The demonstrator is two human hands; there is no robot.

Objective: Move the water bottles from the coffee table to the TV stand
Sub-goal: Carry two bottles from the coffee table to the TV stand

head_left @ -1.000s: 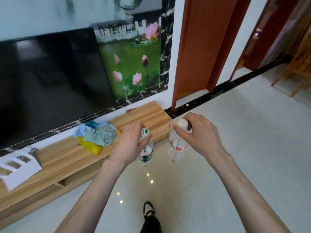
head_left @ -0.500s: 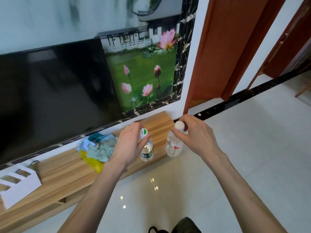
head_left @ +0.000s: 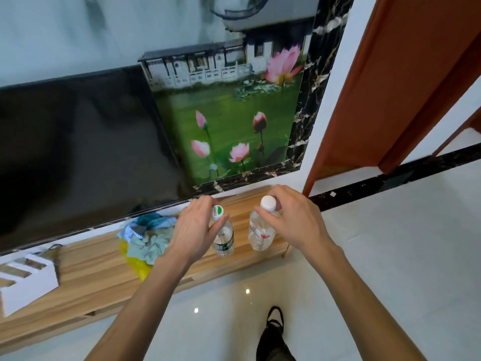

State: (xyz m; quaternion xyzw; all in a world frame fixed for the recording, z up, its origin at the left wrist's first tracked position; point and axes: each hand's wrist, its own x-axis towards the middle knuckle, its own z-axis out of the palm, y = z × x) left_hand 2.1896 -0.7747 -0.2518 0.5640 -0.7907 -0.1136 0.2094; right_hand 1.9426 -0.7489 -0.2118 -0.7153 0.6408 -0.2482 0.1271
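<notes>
Two clear water bottles hang upright over the right end of the wooden TV stand (head_left: 91,267). My left hand (head_left: 194,230) grips the neck of the bottle with the green-and-white cap and dark green label (head_left: 223,239). My right hand (head_left: 291,220) pinches the neck of the white-capped bottle with a red label (head_left: 260,235). Both bottle bases are at or just above the stand's top; I cannot tell whether they touch it. The coffee table is out of view.
A crumpled pile of blue, teal and yellow cloth (head_left: 145,241) lies on the stand just left of my left hand. A white slotted box (head_left: 26,282) stands further left. The black TV (head_left: 78,147) hangs above. Glossy white floor and my foot (head_left: 273,332) lie below.
I have stepped closer to the stand. Both hands carried the bottles forward from over the floor to above the stand's right end.
</notes>
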